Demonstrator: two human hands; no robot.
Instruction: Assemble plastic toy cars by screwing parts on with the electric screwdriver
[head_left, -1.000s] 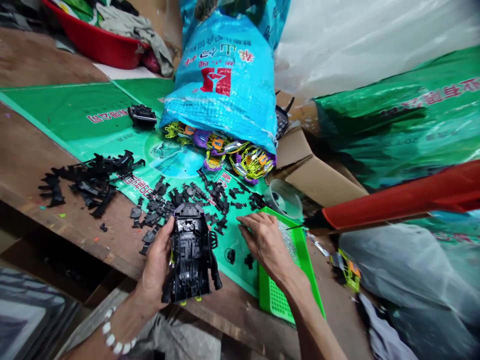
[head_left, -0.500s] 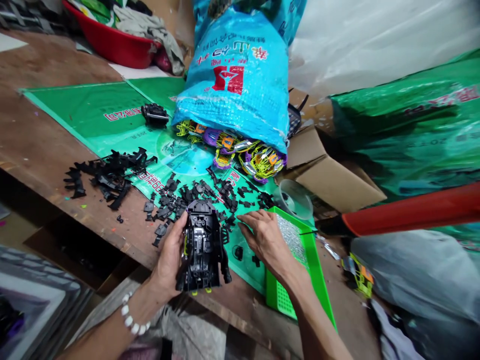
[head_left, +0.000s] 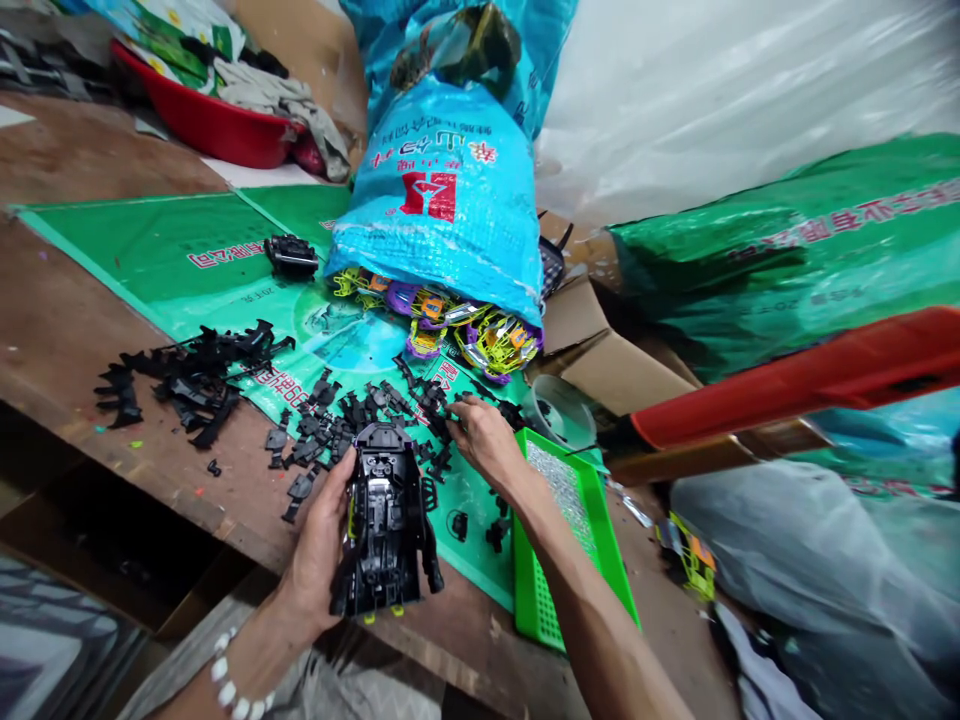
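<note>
My left hand (head_left: 319, 540) is wrapped round the left side of a black plastic toy car chassis (head_left: 382, 520), held upright with its detailed face towards me. Bits of yellow-green show at its edges. My right hand (head_left: 487, 440) reaches over the pile of small black plastic parts (head_left: 382, 400), fingers bent and close together at the pile's right side. What is between those fingertips, if anything, is hidden. Just right of that hand stands a green plastic basket (head_left: 529, 590) with many small silvery screws (head_left: 562, 495) in its far part.
A blue woven sack (head_left: 442, 240) spills yellow, purple and orange toy car bodies (head_left: 495, 340). Longer black parts (head_left: 195, 375) and a black assembly (head_left: 291, 257) lie left. A clear tub (head_left: 559, 410), cardboard box (head_left: 615, 365) and red-orange tool (head_left: 787, 380) are at right.
My right hand has moved left and away from me, from beside the screw basket onto the black parts. My left hand still holds the chassis. The whole view has shifted slightly.
</note>
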